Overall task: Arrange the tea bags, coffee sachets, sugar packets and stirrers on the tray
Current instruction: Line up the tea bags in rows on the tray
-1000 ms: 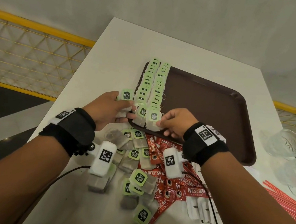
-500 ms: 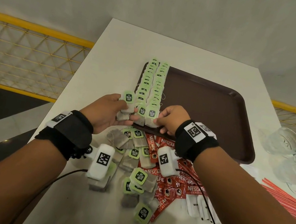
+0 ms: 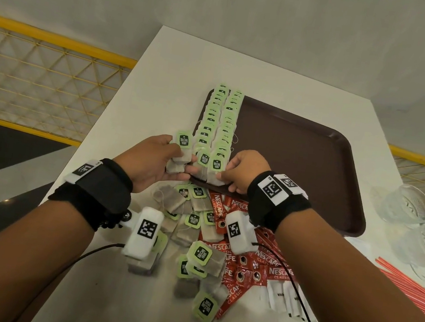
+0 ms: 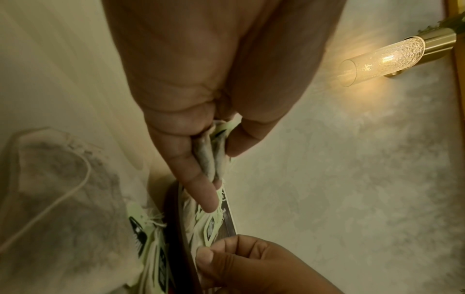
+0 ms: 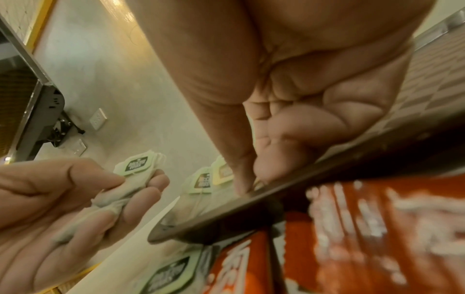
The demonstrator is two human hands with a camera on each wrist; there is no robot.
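Tea bags fill both of your hands at the near left corner of the tray (image 3: 317, 160). Your left hand (image 3: 150, 160) has its fingers and thumb curled round a small bunch of tea bags (image 3: 180, 155), held just off the tray's left edge. Your right hand (image 3: 243, 170) pinches the nearest bag (image 3: 215, 171) of the right-hand row between thumb and fingertips, right at the tray's near rim, with the other fingers tucked under.

Two rows of tea bags (image 3: 220, 123) run along the tray's left edge from the far corner to the near one. To finish this placement well, lay the pinched bag flat with its green tag facing up and overlapping the one behind, as the others do. Keep its string tucked in, and do not let it hang over the rim. Then feed from your left hand one at a time, so the bunch does not spill.

On the table (image 3: 169, 76) in front of the tray lie loose tea bags (image 3: 199, 256), red coffee sachets (image 3: 241, 271) and white sugar packets (image 3: 281, 297). Red stirrers (image 3: 408, 286) lie at the right edge.

How many bags your left hand holds cannot be told. The wrist views are blurred, and your arms cover part of the pile.
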